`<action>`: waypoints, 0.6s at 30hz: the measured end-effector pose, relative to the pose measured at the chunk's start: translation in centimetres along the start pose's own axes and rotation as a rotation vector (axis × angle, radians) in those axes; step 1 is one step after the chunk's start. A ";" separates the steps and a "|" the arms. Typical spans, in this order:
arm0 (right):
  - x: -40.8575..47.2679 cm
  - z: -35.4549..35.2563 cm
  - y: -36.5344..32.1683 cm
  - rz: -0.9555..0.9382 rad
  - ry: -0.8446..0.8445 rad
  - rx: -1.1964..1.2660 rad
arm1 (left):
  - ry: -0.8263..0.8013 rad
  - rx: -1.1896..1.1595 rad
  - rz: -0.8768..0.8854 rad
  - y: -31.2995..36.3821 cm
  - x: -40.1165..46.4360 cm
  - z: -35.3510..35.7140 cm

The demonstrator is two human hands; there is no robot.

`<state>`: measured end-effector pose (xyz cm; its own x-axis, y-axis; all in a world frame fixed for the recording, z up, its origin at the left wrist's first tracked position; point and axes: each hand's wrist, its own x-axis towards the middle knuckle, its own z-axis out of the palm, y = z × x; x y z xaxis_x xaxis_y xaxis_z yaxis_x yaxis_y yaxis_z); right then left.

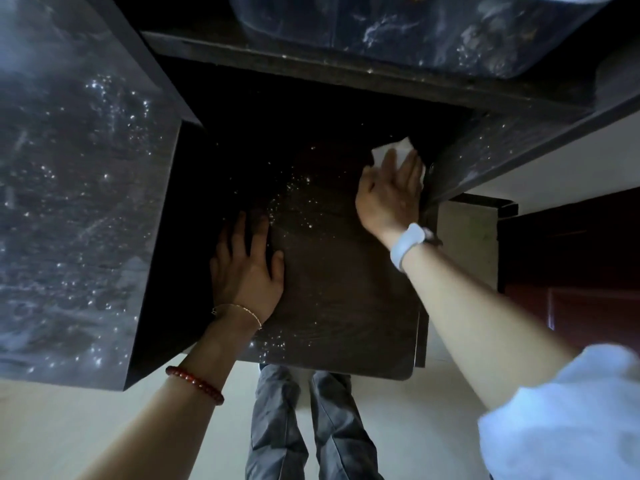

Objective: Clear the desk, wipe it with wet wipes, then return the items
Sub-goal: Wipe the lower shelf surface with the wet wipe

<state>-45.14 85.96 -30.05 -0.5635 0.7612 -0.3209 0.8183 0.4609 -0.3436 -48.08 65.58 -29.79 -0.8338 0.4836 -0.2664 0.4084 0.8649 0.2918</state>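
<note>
Right hand (pixel 391 192), fingers flat, presses a thin, limp white wet wipe (pixel 398 150) across the dark wooden worktop (pixel 346 289); left hand (pixel 247 268) rests open, bracing.

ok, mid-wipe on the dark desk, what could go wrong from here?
1. The right hand presses the white wet wipe into the far right corner beside the dark side panel; the fingers could knock the panel, or the corner stay unwiped.
2. The left hand rests flat on the dark wooden desk top; that patch may be skipped, or the palm slip on a wet surface.
</note>
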 end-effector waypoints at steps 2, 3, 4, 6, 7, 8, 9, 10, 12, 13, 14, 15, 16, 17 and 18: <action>2.1 -0.1 -1.0 0.053 0.017 0.055 | -0.006 -0.008 -0.002 -0.1 0.0 0.0; 3.0 -0.3 -1.4 0.062 0.028 0.066 | -0.007 -0.011 -0.003 0.0 -0.1 -0.1; 3.8 -0.3 -1.7 0.047 0.032 0.053 | -0.004 -0.013 -0.001 -0.1 0.0 0.0; 4.5 0.1 -2.7 -0.078 0.005 -0.027 | 0.005 -0.003 0.014 -0.1 0.0 0.1; 4.2 0.6 -3.5 -0.198 -0.027 -0.063 | 0.008 0.006 0.020 -0.1 0.0 0.1; 3.3 1.3 -4.5 -0.351 -0.069 -0.088 | 0.014 0.013 0.024 -0.1 0.0 0.2; 1.7 2.1 -5.4 -0.499 -0.122 -0.100 | 0.022 0.018 0.024 -0.1 0.0 0.2; 0.0 2.8 -5.9 -0.611 -0.184 -0.102 | 0.023 0.017 0.023 -0.2 0.0 0.3; -1.7 2.9 -4.6 -0.734 -0.226 -0.119 | 0.021 0.012 0.024 -0.2 0.0 0.3; -1.4 2.7 -2.9 -0.710 -0.178 -0.126 | 0.026 0.012 0.021 -0.2 0.0 0.3; -0.9 2.3 -1.2 -0.634 -0.091 -0.139 | 0.029 0.011 0.018 -0.3 0.0 0.3; -0.1 1.9 0.5 -0.514 0.003 -0.154 | 0.026 0.008 0.016 -0.3 0.0 0.4; 0.7 1.3 1.6 -0.360 0.051 -0.145 | 0.022 0.003 0.013 -0.3 0.0 0.5; 1.4 0.9 1.8 -0.206 0.038 -0.107 | 0.025 -0.003 0.007 -0.3 0.0 0.5; 2.0 0.8 1.1 -0.091 0.001 -0.062 | 0.033 -0.010 -0.001 -0.4 0.0 0.6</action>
<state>-45.44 87.62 -31.79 -0.6358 0.7155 -0.2895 0.7691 0.5555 -0.3161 -48.01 65.35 -30.41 -0.8460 0.4781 -0.2362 0.4041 0.8638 0.3011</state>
